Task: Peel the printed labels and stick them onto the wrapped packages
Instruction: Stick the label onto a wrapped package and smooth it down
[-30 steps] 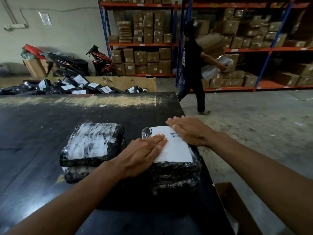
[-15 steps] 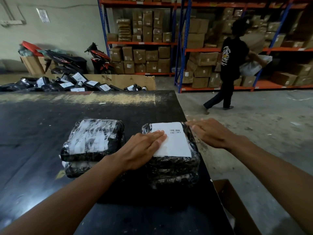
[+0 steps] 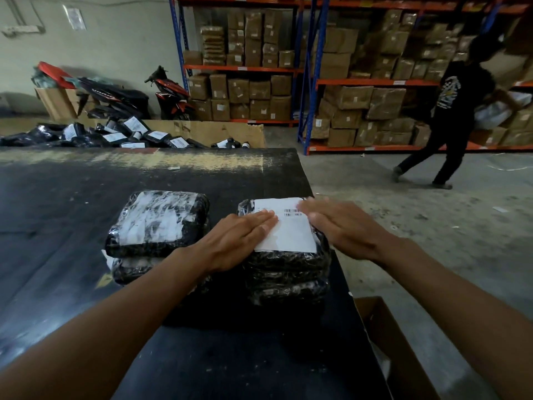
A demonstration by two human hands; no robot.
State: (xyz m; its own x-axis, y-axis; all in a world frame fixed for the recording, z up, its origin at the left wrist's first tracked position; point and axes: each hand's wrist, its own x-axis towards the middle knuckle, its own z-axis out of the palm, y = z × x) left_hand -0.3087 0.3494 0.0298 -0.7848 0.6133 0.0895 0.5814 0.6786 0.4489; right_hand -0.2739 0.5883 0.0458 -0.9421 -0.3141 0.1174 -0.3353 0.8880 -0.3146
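Two stacks of black wrapped packages stand on the black table (image 3: pixel 86 215). The right stack (image 3: pixel 288 272) carries a white printed label (image 3: pixel 288 235) on its top package. My left hand (image 3: pixel 239 241) lies flat on the label's left edge, fingers together. My right hand (image 3: pixel 343 229) lies flat over the label's right edge and the package's side, fingers slightly spread. Neither hand holds anything. The left stack (image 3: pixel 155 226) has a top package with a white patch under shiny film.
A pile of labelled black packages (image 3: pixel 115 135) lies in a cardboard bin beyond the table. An open cardboard box (image 3: pixel 398 347) sits on the floor at the table's right edge. A person (image 3: pixel 450 119) walks past shelves of boxes at the right. Two scooters are parked at the wall.
My right hand slid off the label's right side, then came back onto its right edge. My left hand stayed pressed on the label. The person walked to the right.
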